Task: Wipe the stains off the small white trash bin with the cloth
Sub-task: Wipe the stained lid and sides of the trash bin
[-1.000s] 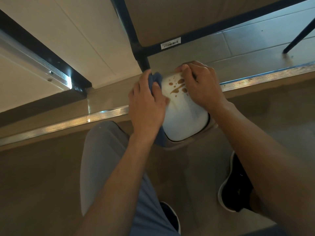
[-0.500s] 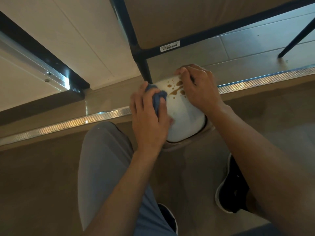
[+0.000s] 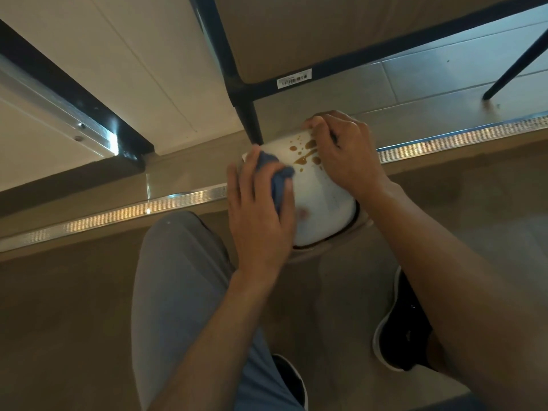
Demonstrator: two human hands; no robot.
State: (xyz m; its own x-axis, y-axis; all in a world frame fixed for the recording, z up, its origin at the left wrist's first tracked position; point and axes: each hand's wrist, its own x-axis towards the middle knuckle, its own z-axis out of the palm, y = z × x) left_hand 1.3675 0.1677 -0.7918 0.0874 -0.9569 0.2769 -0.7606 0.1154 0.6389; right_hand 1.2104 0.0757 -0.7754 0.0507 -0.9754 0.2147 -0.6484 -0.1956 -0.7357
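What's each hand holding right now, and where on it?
Left hand grips the bunched blue cloth against the white bin. Right hand grips the bin's far end, beside the brown stains.

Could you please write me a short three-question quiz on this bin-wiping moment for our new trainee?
1. True or false: the brown stains on the white bin are already wiped away.
2. Which hand holds the blue cloth? A) left hand B) right hand C) neither
3. Fill in: the right hand steadies the bin near its ____ end, beside the stains.

Key: 1 false; 2 A; 3 far.
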